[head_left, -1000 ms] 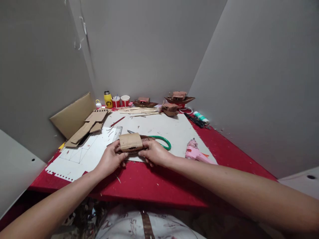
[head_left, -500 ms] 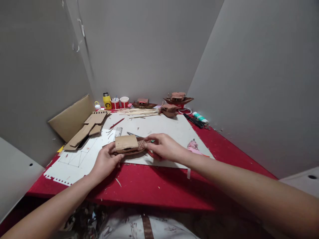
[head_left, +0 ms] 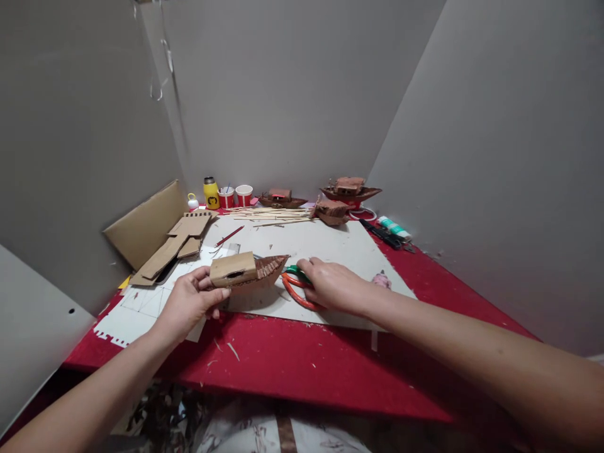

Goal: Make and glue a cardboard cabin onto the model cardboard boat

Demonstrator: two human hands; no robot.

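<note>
Left hand (head_left: pixel 192 296): grips the model boat (head_left: pixel 248 269) above the white board (head_left: pixel 344 242);
Right hand (head_left: pixel 333 286): curled round the scissors (head_left: pixel 296 271) handles;
Hull (head_left: pixel 270 270): apparently done;
Roof (head_left: pixel 231 267): on, but seemingly unfinished; bare, unlike the reddish boat (head_left: pixel 350 187) behind

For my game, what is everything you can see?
Held boat: 1, brown, centre
Scissors: 1, green-orange, beside held boat
Other boats: 3, brown, at back
Sticks: many, pale, at back
Cups: 2, red-white, back left
Bottle: 1, yellow, beside cups
Ringed object: 1, white, beside bottle
Cardboard: several, tan, left
Table: 1, red, centre
Paper: some, white, on table
Pencil: 1, red, on paper
Ruler: 1, grey, partly hidden
Glue gun: 1, pink, right
Tools: some, black, right
Tube: 1, white-green, right
Walls: several, grey, around
Left hand: 1, on boat
Right hand: 1, on scissors
</note>
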